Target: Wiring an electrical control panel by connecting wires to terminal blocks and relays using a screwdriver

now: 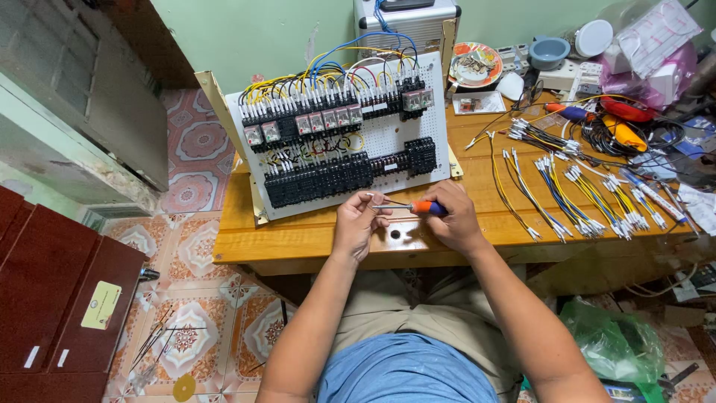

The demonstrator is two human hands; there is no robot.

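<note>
The person's blue-shirted lap sits nearest, forearms reaching up to the wooden table (298,242). The left hand (358,224) pinches a thin white wire (377,198) between fingertips, just below the white perforated panel (395,134) carrying rows of black terminal blocks and relays. Close beside it, the right hand (451,216) grips an orange-handled screwdriver (421,208), its tip pointing toward the left fingers. Further right lie bundles of yellow, blue and white cut wires (574,190).

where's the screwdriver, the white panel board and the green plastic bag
screwdriver (426,208), head view, orange handle in right hand
white panel board (388,134), head view, bare perforated face
green plastic bag (611,343), head view, crumpled middle
</note>
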